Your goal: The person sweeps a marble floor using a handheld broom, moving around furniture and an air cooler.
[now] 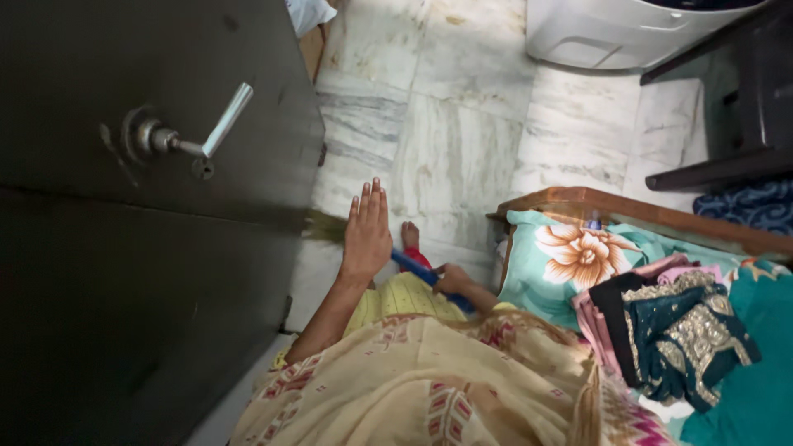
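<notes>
While R hand (453, 279)-held, broom (417, 270) diagonal, bristles upper-left.

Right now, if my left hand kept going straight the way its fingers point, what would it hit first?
Probably nothing nearby: the left hand points up along the marble floor, just past the dark metal cupboard's edge. The way looks free, though depth is unclear.

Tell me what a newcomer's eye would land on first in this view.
First, the big dark metal cabinet filling the left side, with its shiny lever handle. Next, at centre, the left hand spread open with fingers together over the marble floor, while the right hand grips a blue broom handle. On the right, folded clothes, dark with gold embroidery, lie on a floral teal bedsheet.
</notes>
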